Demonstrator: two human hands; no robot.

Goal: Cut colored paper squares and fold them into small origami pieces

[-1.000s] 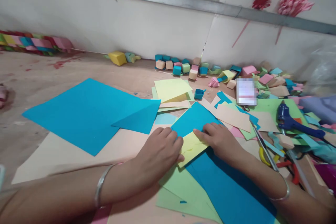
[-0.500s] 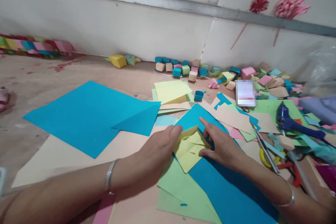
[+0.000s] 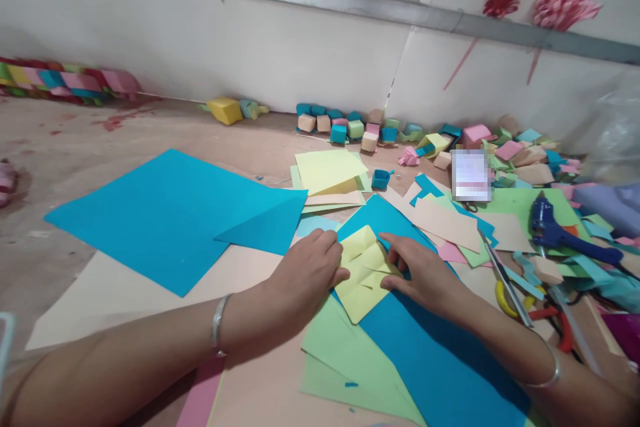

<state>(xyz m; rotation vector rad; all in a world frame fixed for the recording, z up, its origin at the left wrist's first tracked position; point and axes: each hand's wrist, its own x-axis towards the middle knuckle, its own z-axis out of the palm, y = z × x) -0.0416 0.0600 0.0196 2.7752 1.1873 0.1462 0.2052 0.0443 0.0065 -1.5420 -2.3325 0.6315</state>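
Note:
A small folded yellow paper (image 3: 364, 275), creased with slit-like flaps, lies on the blue paper sheet (image 3: 425, 347) between my hands. My left hand (image 3: 310, 273) is at its left edge, fingers curled in and thumb along the border; the fingertips are partly hidden. On the other side my right hand (image 3: 425, 273) rests at the paper's right edge, with thumb and index finger spread apart. Light green sheets (image 3: 350, 360) lie just below the yellow piece. To the left is a large blue sheet (image 3: 175, 220) with one corner folded over.
Scissors with yellow handles (image 3: 507, 297) and a blue glue gun (image 3: 570, 233) lie to the right among paper scraps. Small coloured paper boxes (image 3: 340, 130) line the wall. A stack of pale yellow sheets (image 3: 327, 170) sits beyond my hands. Peach paper (image 3: 265, 373) spreads below my left arm.
My left hand's fingers have curled in from lying extended along the yellow paper's edge. The raised upper flap of the yellow paper now lies flatter. My right hand has barely moved.

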